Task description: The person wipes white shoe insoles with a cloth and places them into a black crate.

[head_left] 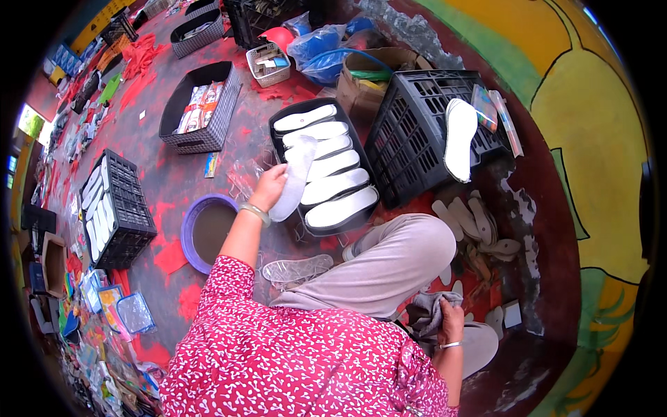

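Between the fingers and thumb of my left hand is a light grey-white insole, raised over the left edge of a dark basket. Inside that basket lies a row of several white insoles. My right hand is closed round a crumpled grey cloth, low by my right knee. A clear, shoe-sole-shaped plastic piece rests on the floor beside my leg. One more white insole leans against the upturned black crate at the right.
A purple basin of murky water stands left of my forearm. Further left is a black crate of white insoles. Beyond sits a grey basket with packets. Loose insoles lie heaped near the painted wall. Plastic bags are at the back.
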The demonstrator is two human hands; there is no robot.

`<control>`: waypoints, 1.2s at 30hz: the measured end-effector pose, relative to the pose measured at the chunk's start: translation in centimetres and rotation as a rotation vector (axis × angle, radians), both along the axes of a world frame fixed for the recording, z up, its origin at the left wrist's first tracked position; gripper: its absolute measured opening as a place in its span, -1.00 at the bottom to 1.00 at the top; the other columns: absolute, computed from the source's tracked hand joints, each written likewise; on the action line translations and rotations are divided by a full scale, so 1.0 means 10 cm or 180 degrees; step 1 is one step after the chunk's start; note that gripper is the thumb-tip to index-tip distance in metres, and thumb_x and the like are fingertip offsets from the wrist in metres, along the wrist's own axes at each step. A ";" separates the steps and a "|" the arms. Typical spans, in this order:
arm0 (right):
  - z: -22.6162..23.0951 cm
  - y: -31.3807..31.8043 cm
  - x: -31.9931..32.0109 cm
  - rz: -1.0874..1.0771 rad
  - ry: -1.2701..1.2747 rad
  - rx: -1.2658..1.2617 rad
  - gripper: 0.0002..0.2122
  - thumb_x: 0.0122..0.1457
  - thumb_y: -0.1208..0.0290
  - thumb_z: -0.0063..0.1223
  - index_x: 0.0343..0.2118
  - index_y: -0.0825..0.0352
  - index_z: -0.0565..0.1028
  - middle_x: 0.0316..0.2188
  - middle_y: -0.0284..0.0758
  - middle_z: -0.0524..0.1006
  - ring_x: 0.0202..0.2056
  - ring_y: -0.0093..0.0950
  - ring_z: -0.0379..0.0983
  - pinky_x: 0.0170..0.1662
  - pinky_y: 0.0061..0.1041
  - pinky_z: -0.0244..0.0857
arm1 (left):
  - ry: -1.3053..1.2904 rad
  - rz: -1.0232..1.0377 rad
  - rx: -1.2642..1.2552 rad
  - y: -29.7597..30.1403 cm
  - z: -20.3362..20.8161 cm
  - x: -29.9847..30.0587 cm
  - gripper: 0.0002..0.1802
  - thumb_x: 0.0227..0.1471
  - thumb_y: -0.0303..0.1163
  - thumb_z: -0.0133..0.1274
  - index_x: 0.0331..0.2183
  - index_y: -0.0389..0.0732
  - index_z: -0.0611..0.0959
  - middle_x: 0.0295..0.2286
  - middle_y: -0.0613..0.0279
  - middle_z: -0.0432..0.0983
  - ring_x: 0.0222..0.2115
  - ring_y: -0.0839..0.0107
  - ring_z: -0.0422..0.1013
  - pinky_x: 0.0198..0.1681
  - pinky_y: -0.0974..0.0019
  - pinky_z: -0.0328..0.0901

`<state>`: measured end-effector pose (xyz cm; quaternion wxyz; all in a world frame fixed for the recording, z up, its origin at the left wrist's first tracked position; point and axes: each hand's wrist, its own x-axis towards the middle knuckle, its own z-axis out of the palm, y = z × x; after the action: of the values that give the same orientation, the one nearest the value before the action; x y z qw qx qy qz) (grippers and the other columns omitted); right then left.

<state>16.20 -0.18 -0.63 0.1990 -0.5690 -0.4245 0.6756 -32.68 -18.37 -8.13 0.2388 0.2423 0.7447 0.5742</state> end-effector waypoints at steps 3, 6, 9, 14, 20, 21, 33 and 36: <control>0.05 -0.04 -0.02 -0.0113 0.0067 0.0019 -0.92 0.06 0.49 -0.03 -0.39 0.36 0.43 -0.49 -0.38 0.48 -0.50 -0.55 0.42 -0.41 -0.57 0.31 | 0.0177 -0.0343 -0.0317 0.25 -0.13 0.07 -0.67 0.02 -0.53 -0.15 -0.12 -0.34 0.46 -0.25 0.21 0.47 -0.23 0.47 0.35 -0.12 0.42 0.23; 0.04 -0.04 -0.02 -0.0112 0.0063 0.0026 -0.91 0.05 0.49 -0.03 -0.38 0.36 0.43 -0.49 -0.39 0.48 -0.50 -0.56 0.42 -0.42 -0.58 0.31 | 0.0633 -0.0549 -0.0617 0.51 -0.20 0.16 -0.65 -0.04 -0.47 -0.13 -0.16 -0.33 0.49 -0.22 0.00 0.47 -0.17 0.25 0.37 -0.07 0.35 0.20; 0.00 -0.03 0.02 -0.0142 0.0076 0.0059 -0.92 0.05 0.49 -0.03 -0.38 0.36 0.43 -0.50 -0.39 0.48 -0.51 -0.57 0.41 -0.43 -0.58 0.30 | 0.0222 -0.0963 -0.0984 0.76 -0.26 0.19 -0.64 -0.08 -0.44 -0.10 -0.17 -0.29 0.51 -0.25 0.02 0.48 -0.18 0.25 0.38 -0.09 0.33 0.22; 0.04 -0.05 0.00 -0.0148 0.0039 0.0076 -0.93 0.05 0.50 -0.03 -0.41 0.36 0.44 -0.52 -0.40 0.48 -0.52 -0.57 0.41 -0.44 -0.59 0.30 | 0.0127 -0.1643 -0.1791 1.00 -0.51 0.18 -0.60 -0.14 -0.46 -0.10 -0.16 -0.19 0.54 -0.27 0.06 0.50 -0.20 0.28 0.40 -0.12 0.34 0.26; 0.09 -0.06 -0.06 -0.0172 -0.0005 0.0075 -0.92 0.04 0.50 0.00 -0.40 0.36 0.44 -0.51 -0.39 0.48 -0.52 -0.57 0.41 -0.43 -0.59 0.31 | 0.0368 -0.1889 -0.1973 1.26 -0.66 0.33 -0.55 -0.21 -0.45 -0.09 -0.16 -0.15 0.56 -0.22 0.02 0.48 -0.16 0.21 0.38 -0.07 0.33 0.24; 0.06 -0.05 -0.05 -0.0158 -0.0032 0.0076 -0.92 0.04 0.50 0.01 -0.40 0.37 0.44 -0.51 -0.39 0.49 -0.51 -0.57 0.41 -0.43 -0.59 0.31 | 0.0366 -0.1914 -0.1933 1.32 -0.70 0.36 -0.55 -0.22 -0.46 -0.10 -0.16 -0.15 0.56 -0.22 0.01 0.47 -0.15 0.21 0.37 -0.07 0.33 0.23; -0.10 -0.02 -0.03 -0.0165 -0.0034 -0.0139 -0.93 0.04 0.49 0.00 -0.42 0.36 0.45 -0.51 -0.41 0.48 -0.51 -0.59 0.39 -0.43 -0.60 0.29 | 0.0361 -0.1580 -0.2224 1.42 -0.96 0.55 -0.54 -0.20 -0.57 -0.15 -0.17 -0.11 0.56 -0.19 0.02 0.46 -0.12 0.16 0.36 -0.04 0.27 0.22; -0.09 -0.03 -0.07 -0.0042 -0.0140 -0.0065 -0.93 0.04 0.49 0.00 -0.42 0.36 0.45 -0.51 -0.41 0.48 -0.51 -0.58 0.39 -0.43 -0.60 0.29 | 0.0388 -0.1443 -0.2104 1.40 -1.03 0.56 -0.59 -0.19 -0.56 -0.13 -0.20 -0.14 0.57 -0.21 0.00 0.46 -0.13 0.15 0.36 -0.05 0.26 0.22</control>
<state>15.54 -0.45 -1.54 0.1883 -0.5886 -0.4181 0.6659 -27.11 -4.42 -18.45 0.3798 0.3442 0.8297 0.2212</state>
